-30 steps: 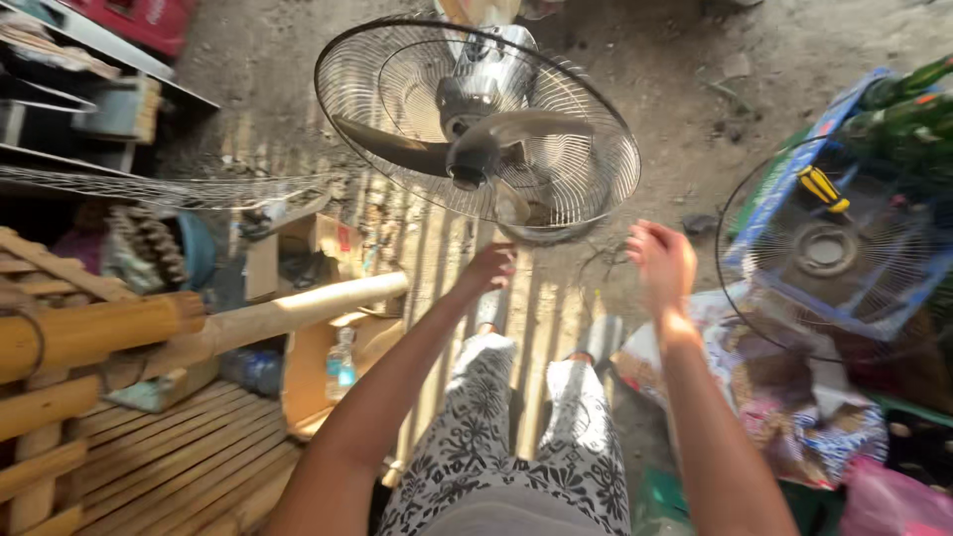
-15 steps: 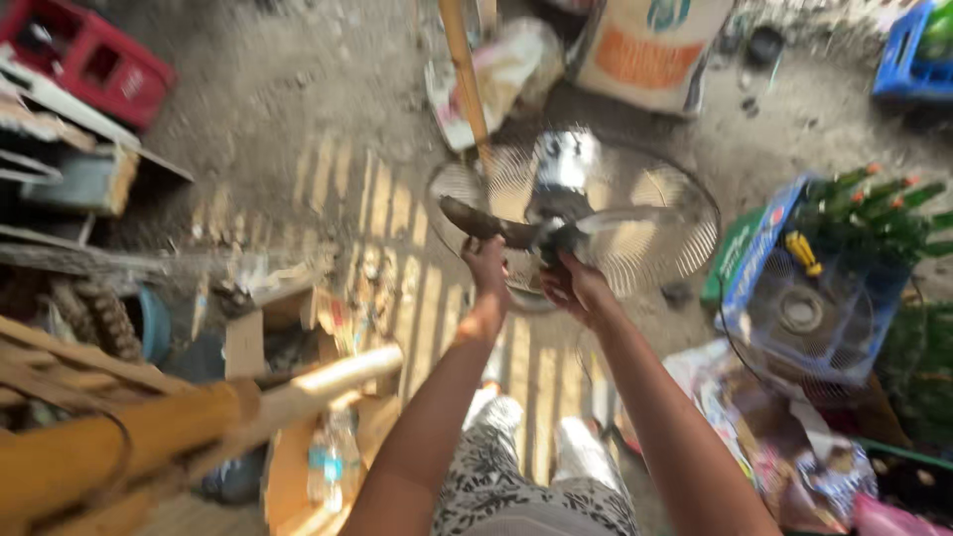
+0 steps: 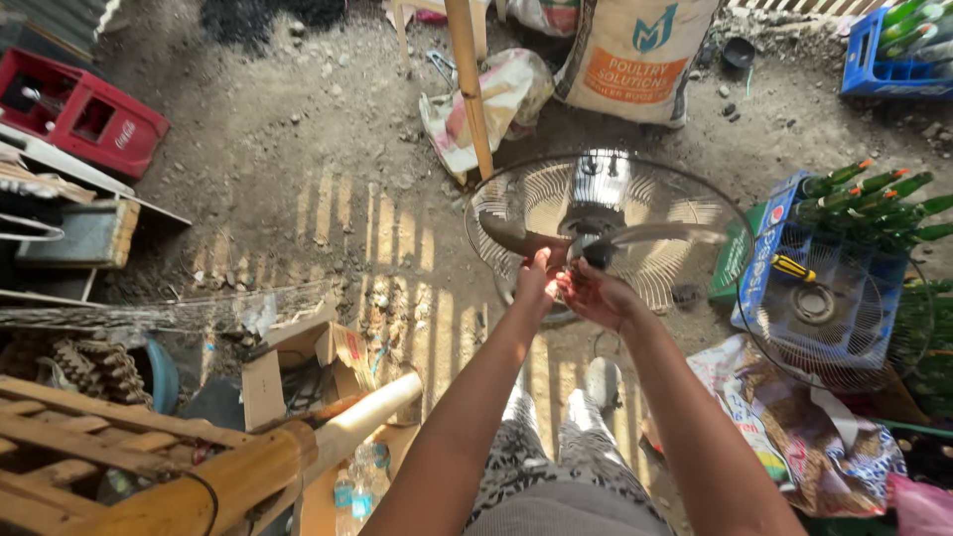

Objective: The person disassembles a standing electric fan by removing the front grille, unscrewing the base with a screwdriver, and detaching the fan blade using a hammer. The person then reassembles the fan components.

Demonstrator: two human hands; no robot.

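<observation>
An electric fan with its front guard off stands on the dirt ground in front of me, its rear wire guard and blades exposed. Both my hands meet at the fan's hub. My left hand touches the hub from the left. My right hand pinches a small dark cap at the centre of the blades. The removed front wire guard lies to the right, over a blue crate.
A blue crate with green bottles and a yellow-handled screwdriver sits right. A printed sack, a bamboo pole, a red crate, a cardboard box and a wooden frame surround me.
My hands came together from spread apart onto the fan's hub. The camera tipped up, so the fan now sits lower and farther in view.
</observation>
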